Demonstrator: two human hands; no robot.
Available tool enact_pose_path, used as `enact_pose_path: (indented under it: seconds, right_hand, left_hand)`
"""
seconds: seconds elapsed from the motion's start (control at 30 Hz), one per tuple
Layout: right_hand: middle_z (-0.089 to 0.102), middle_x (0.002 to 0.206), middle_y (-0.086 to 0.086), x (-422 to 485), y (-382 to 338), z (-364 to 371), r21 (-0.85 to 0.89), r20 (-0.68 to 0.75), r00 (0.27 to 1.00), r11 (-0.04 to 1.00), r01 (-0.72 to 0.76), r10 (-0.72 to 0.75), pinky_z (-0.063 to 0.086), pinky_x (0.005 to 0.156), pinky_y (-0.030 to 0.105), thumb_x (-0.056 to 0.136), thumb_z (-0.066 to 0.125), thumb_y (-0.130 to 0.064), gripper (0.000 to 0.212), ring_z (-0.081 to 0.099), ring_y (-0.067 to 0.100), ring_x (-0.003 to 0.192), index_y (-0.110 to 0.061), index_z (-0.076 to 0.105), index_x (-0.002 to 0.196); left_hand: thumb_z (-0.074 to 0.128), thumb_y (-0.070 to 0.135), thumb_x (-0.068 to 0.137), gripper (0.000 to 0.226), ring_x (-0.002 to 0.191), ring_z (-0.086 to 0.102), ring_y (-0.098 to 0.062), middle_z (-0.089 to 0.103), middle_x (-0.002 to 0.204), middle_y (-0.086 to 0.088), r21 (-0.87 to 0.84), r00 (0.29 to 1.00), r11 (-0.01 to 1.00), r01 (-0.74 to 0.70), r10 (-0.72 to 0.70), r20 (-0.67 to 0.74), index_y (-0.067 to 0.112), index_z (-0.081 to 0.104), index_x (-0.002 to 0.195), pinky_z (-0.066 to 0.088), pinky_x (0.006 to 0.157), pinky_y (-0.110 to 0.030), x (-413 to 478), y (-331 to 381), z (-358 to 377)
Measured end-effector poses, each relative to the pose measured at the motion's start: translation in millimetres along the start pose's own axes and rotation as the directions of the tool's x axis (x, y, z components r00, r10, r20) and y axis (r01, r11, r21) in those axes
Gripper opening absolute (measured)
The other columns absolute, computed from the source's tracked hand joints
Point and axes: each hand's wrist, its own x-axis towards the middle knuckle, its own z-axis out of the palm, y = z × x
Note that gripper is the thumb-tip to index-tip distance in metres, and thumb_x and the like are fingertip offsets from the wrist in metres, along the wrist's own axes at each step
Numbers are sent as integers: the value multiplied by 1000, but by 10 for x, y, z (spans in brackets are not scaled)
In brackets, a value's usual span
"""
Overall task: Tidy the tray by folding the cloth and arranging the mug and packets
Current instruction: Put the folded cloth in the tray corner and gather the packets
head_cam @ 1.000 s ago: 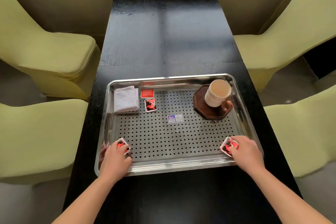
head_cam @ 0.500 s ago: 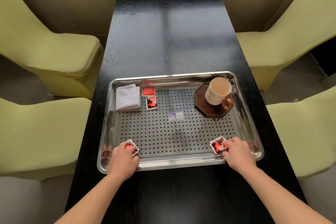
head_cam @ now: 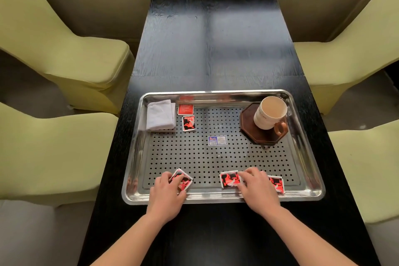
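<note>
While the left hand [head_cam: 166, 190] pinches its tilted packet [head_cam: 182, 180], the right hand [head_cam: 257, 188] presses flat on a second packet [head_cam: 229, 179], a third packet [head_cam: 277, 183] at its outer edge; the tilted one sits left of that pair, skewed, by the tray [head_cam: 216, 198] near rim

Near-left packet [head_cam: 184, 180] is partly covered by left hand [head_cam: 166, 195]; grip cannot be told. Middle packet [head_cam: 228, 180] and near-right packet [head_cam: 278, 184] are partly hidden under right hand [head_cam: 259, 190]. Sticker [head_cam: 217, 140] print is too small to be read.

A long black wood-grain table [head_cam: 211, 49] carries one steel tray [head_cam: 135, 149] at its near end.
</note>
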Motion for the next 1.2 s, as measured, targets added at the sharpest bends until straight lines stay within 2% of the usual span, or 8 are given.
enact_pose_path:
  seconds: [0.23, 0.37, 0.43, 0.57, 0.63, 0.7, 1.1, 1.2]
  right_hand:
    - [48, 138, -5, 3, -205, 137, -26, 50, 997, 998, 61, -60, 46, 101, 37, 100, 51, -36, 37, 45, 20, 121, -24, 57, 134]
    - [46, 141, -10, -16, -331, 243, 43, 118, 980, 987, 157, -161, 41, 105, 39, 101, 49, -37, 38, 42, 19, 123, -27, 54, 138]
    - [50, 141, -12, -16, -273, 167, 130, 88, 983, 980, 151, -163, 39, 107, 37, 101, 50, -34, 37, 43, 16, 126, -29, 54, 137]
    - [53, 143, -5, -51, 191, -91, 87, -112, 987, 991, -103, 112, 40, 109, 37, 99, 52, -26, 38, 46, 21, 130, -22, 57, 137]
    - [51, 143, 1, -98, 432, -190, 21, -104, 954, 959, -282, 282, 45, 103, 41, 98, 52, -30, 38, 47, 26, 128, -20, 57, 135]
    - [50, 140, 6, -133, 523, -196, -29, -38, 935, 935, -354, 353, 47, 98, 42, 98, 50, -29, 35, 47, 30, 122, -18, 58, 130]
    - [49, 138, -2, -115, -346, 256, 151, 49, 998, 988, 29, -36, 38, 108, 31, 103, 46, -22, 33, 41, 19, 122, -17, 59, 134]
    - [56, 132, -4, -53, -387, 234, 170, 37, 998, 985, 41, -48, 39, 106, 28, 101, 51, -19, 32, 46, 17, 119, -18, 62, 131]
  left_hand:
    - [46, 44, 93, 47, 123, 38, -22, 43, 136, 1, 10, 1000, 1000, -18, 18, -6, 34, 48, 139, 38, 101, -38, -10, 78, 91]
    - [44, 47, 94, 42, 123, 37, -21, 42, 134, 3, 13, 998, 998, -68, 68, 8, 40, 50, 135, 35, 100, -40, -10, 155, 118]
    - [43, 49, 94, 42, 125, 36, -20, 42, 136, 5, 4, 997, 997, -80, 80, 12, 42, 50, 135, 34, 101, -40, -13, 142, 118]
    - [47, 48, 95, 43, 127, 35, -18, 41, 140, 8, -44, 995, 994, -97, 97, -3, 41, 50, 137, 32, 104, -38, -14, 45, 119]
    - [48, 45, 95, 42, 125, 37, -17, 44, 138, 8, -65, 995, 993, -99, 98, -15, 39, 52, 136, 33, 103, -37, -14, 33, 120]
    - [48, 45, 95, 41, 125, 37, -18, 45, 137, 8, -61, 995, 993, -97, 96, -17, 38, 54, 135, 34, 103, -38, -18, 66, 130]
    - [45, 46, 96, 38, 127, 31, -13, 41, 143, 17, -82, 990, 987, -141, 142, 9, 42, 56, 132, 31, 102, -37, -73, 134, 161]
    - [48, 43, 96, 36, 126, 31, -11, 43, 143, 19, -142, 988, 978, -153, 153, -12, 40, 57, 131, 31, 102, -34, -69, 61, 149]
